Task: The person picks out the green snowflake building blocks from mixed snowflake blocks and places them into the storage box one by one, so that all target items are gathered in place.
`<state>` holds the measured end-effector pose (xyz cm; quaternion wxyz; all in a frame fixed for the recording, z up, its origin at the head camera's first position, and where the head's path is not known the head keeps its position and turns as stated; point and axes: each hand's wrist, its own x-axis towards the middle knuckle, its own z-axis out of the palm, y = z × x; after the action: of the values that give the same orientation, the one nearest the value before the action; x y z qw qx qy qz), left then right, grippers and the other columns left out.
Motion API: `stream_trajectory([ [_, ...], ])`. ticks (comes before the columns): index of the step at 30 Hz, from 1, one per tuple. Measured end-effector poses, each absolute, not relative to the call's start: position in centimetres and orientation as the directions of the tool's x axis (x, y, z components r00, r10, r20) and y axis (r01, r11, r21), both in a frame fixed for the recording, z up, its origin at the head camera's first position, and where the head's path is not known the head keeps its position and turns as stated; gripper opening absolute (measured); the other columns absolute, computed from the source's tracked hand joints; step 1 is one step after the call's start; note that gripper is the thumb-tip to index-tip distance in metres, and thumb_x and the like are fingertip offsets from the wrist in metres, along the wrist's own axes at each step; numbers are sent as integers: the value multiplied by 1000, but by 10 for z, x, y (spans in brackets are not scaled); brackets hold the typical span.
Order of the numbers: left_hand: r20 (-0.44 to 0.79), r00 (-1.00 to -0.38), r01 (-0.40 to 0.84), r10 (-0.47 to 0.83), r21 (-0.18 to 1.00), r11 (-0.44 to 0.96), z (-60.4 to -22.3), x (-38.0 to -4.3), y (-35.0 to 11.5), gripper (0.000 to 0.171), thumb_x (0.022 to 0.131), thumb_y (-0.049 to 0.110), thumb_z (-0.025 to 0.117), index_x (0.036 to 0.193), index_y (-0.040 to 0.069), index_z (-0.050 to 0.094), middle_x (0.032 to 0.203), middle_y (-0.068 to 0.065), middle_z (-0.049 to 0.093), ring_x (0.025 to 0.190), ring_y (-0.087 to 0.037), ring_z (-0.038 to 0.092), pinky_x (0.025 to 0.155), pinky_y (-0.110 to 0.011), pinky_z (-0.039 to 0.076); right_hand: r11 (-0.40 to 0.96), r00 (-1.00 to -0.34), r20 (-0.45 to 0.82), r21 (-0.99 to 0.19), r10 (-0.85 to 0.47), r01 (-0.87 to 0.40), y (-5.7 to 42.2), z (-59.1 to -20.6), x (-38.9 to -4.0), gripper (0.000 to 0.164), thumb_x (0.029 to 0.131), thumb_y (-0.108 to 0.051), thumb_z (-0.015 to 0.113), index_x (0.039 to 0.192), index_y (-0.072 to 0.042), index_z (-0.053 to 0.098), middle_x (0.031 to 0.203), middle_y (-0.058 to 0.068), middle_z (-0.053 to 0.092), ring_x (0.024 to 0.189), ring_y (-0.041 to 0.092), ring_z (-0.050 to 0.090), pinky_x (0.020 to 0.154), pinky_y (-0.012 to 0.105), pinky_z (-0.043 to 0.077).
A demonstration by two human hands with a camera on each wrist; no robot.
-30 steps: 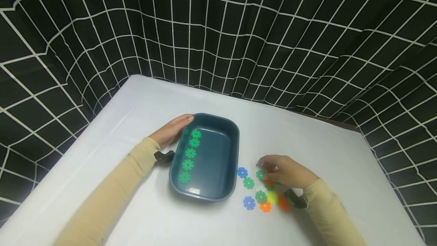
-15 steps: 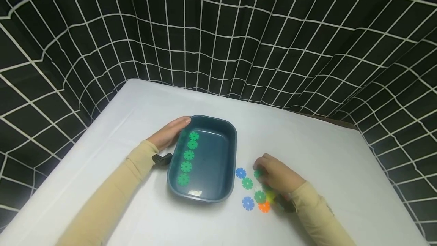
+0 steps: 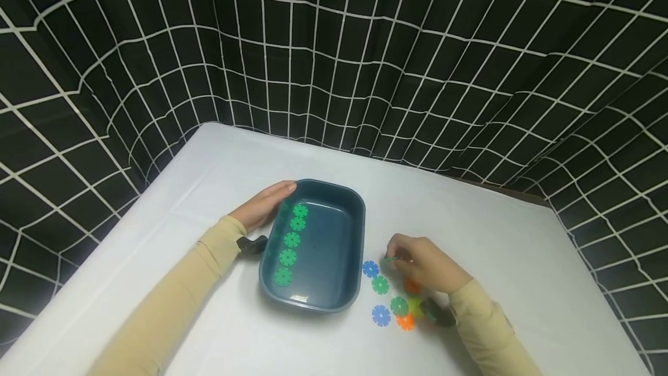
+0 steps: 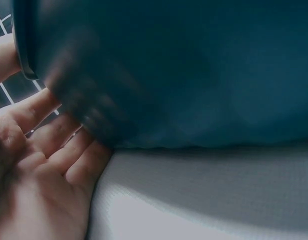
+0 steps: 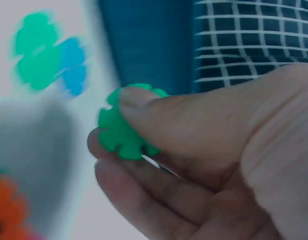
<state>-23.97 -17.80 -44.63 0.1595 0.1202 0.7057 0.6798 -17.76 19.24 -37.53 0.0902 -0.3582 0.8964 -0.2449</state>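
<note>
A dark blue-green tray [image 3: 318,242] stands on the white table, with a column of several green notched discs [image 3: 291,240] along its left side. My left hand [image 3: 263,205] rests at the tray's far left; in the left wrist view its fairly straight fingers [image 4: 76,150] touch the outer wall. Right of the tray, my right hand [image 3: 430,263] pinches another green notched disc [image 5: 121,132] between thumb and fingers, above the table. Below and beside that hand lie loose discs: blue [image 3: 381,315], green [image 3: 380,285], orange [image 3: 405,321] and yellow [image 3: 414,307], some partly hidden.
A white cloth [image 3: 209,318] covers the table. Behind and at both sides hangs a black curtain [image 3: 334,62] with a white grid. Dark straps sit at both wrists.
My right hand has closed on a green disc from the loose group and lifted it off the table. The left hand stays at the tray; the whole view shifts slightly.
</note>
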Motion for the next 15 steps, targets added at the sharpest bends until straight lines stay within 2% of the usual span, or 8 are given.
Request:
stream_trajectory([
  [4, -68, -920, -52, 387, 997, 51, -446, -240, -179, 47, 100, 49, 41, 139, 22, 47, 144, 4, 43, 145, -17, 22, 120, -49, 6, 497, -685, 42, -657, -727, -568, 170, -356, -182, 21, 87, 7, 64, 95, -11, 56, 94, 0, 68, 91, 17, 68, 83, 31, 57],
  [7, -81, -917, -67, 391, 997, 50, -447, -239, -178, 48, 100, 48, 40, 139, 21, 47, 143, 3, 44, 144, -18, 23, 120, -49, 7, 458, -654, 3, -712, -756, -533, 146, -344, -184, 25, 88, 9, 60, 107, -7, 57, 96, 7, 70, 86, 23, 70, 77, 26, 58],
  [11, -93, -913, -85, 396, 996, 38, -446, -238, -178, 48, 101, 48, 39, 140, 21, 46, 142, 1, 45, 142, -19, 27, 119, -50, 11, 517, -626, -60, -626, -778, -583, 120, -332, -185, 32, 88, 7, 61, 118, -3, 60, 94, 8, 70, 73, 16, 67, 69, 20, 56],
  [15, -88, -909, -89, 408, 996, 17, -445, -240, -178, 47, 101, 47, 39, 139, 21, 46, 141, 1, 46, 140, -19, 31, 119, -48, 15, 551, -618, -79, -552, -782, -626, 103, -324, -190, 25, 88, 5, 63, 112, -2, 65, 93, 6, 70, 70, 9, 61, 67, 20, 54],
])
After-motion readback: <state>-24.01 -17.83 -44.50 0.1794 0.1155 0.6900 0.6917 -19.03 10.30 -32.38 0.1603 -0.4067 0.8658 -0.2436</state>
